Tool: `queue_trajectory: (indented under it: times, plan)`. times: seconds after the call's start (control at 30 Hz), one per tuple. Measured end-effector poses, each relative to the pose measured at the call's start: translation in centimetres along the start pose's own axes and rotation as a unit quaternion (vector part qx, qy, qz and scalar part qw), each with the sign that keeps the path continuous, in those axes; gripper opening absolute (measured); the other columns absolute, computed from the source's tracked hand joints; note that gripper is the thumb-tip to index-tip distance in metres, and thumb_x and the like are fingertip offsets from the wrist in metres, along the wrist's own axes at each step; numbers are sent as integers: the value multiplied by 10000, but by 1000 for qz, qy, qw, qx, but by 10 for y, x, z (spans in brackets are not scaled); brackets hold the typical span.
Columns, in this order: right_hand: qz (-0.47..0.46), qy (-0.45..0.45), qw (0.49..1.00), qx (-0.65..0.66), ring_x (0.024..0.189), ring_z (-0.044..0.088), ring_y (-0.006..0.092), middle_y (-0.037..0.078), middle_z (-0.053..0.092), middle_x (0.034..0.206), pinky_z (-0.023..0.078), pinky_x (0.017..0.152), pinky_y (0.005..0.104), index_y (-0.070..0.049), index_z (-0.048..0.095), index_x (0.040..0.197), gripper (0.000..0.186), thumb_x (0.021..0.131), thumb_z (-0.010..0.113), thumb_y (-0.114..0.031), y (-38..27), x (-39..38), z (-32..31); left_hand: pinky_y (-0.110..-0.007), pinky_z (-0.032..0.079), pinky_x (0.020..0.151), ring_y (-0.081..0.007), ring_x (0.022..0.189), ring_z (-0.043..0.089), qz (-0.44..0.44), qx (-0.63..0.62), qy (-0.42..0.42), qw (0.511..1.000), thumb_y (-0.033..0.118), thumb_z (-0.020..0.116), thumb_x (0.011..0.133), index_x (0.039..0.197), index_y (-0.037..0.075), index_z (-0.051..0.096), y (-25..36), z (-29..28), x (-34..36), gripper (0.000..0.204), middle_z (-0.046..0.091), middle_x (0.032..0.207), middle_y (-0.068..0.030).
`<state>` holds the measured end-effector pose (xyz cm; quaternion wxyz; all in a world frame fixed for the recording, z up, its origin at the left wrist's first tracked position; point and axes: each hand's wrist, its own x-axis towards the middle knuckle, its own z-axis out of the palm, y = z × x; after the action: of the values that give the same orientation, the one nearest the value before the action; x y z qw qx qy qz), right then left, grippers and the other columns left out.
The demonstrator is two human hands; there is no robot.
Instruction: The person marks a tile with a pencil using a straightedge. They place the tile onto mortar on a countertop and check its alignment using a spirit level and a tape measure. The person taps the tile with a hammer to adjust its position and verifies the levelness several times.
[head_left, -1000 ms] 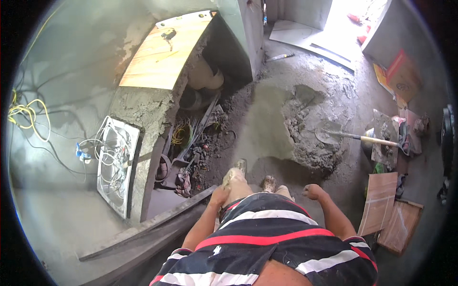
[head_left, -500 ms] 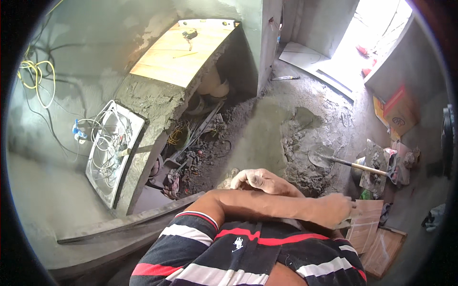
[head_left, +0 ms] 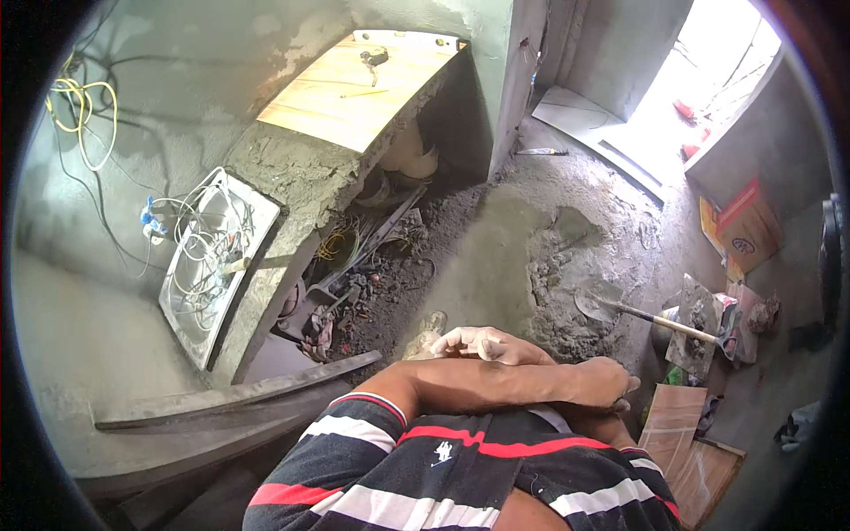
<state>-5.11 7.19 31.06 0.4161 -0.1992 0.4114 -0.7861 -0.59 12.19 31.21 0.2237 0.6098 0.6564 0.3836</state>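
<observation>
My forearms cross in front of my striped shirt, the left one on top. My left hand [head_left: 606,382] is at the right, curled beside my right arm. Its fingers bend down and away, and I cannot make out what they close on, if anything. My right hand [head_left: 491,345] shows beyond the left forearm, pale with dust, its fingers loosely bent and apart with nothing in them. Past it, a dusty foot [head_left: 427,334] stands by smooth wet mortar [head_left: 487,257]. A shovel [head_left: 651,316] lies at the right, its blade against the rough mortar heap [head_left: 567,301].
At the left, a sink [head_left: 199,283] holding tangled cables rests on a rough concrete counter [head_left: 297,181]. A wood-look tile [head_left: 341,106] carries a spirit level [head_left: 407,38] and a pencil. Rubble lies beneath. Cardboard boxes [head_left: 748,226] and tiles [head_left: 677,425] stand right.
The view has shifted, so the room appears slightly right and lower at the top. My left hand has drawn a little left and up; my right hand stays loosely bent.
</observation>
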Motion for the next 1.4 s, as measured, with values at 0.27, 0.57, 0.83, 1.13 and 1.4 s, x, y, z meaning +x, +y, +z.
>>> queue_trajectory:
  times: [0.27,0.57,0.83,1.13,1.4]
  plan:
    - [56,30,993,-99,1165,571,183,112,637,1249,429,1034,356,28,592,1294,905,881,624,-776,-5,4,10,-561,554,761,-465,866,704,18,-19,27,999,425,686,912,1072,-3,663,-4,15,-9,458,710,848,-249]
    - [11,35,997,-69,1116,571,160,97,645,1191,440,991,339,25,608,1239,867,894,617,-770,14,-6,6,-573,550,774,-485,890,698,-12,-37,4,999,448,675,929,1128,-6,660,1,22,-6,496,709,882,-271]
    - [33,73,992,-93,1034,576,131,71,622,1159,462,905,303,35,581,1273,967,852,601,-835,4,-14,10,-574,541,808,-494,948,693,5,-48,-46,998,476,646,960,1233,-46,627,11,-5,-11,589,709,939,-296]
    - [41,-26,996,-80,971,537,110,24,617,1076,447,859,296,7,599,1279,949,866,555,-846,28,27,-3,-575,531,852,-496,964,688,-63,-35,-24,997,448,622,977,1360,-14,587,3,-33,-41,602,710,965,-286]
    - [135,93,984,-69,847,574,66,2,645,980,476,701,252,-39,650,1224,448,998,659,-425,17,57,-63,-406,549,985,-330,1177,696,-122,-97,213,964,207,763,923,1449,-15,548,17,-238,-216,610,698,1261,-233]
